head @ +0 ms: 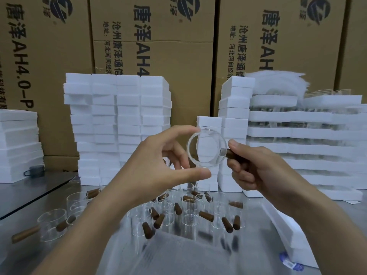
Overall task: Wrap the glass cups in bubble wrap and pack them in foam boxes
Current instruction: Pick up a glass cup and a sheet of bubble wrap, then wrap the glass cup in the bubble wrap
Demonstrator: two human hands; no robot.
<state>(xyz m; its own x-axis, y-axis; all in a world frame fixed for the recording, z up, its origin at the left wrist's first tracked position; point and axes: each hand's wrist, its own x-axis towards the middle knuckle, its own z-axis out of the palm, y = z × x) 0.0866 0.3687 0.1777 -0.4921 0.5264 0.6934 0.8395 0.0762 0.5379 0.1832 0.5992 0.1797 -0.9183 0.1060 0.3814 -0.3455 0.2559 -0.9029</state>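
Observation:
I hold one clear glass cup (206, 149) up at chest height, its round mouth facing me. My right hand (256, 169) grips its brown wooden handle (231, 153). My left hand (168, 157) pinches the rim between forefinger on top and thumb underneath. Below, several more glass cups (188, 213) with brown handles stand on the metal table (39, 193). A sheet of bubble wrap (178, 253) lies at the near edge. Stacks of white foam boxes (119, 124) rise behind.
Big printed cardboard cartons (158, 46) wall off the back. More foam box stacks (17, 145) sit far left, foam trays with glassware (307, 135) far right. A long foam piece (288, 229) lies at the right. A roll of dark tape (35, 171) rests at the left.

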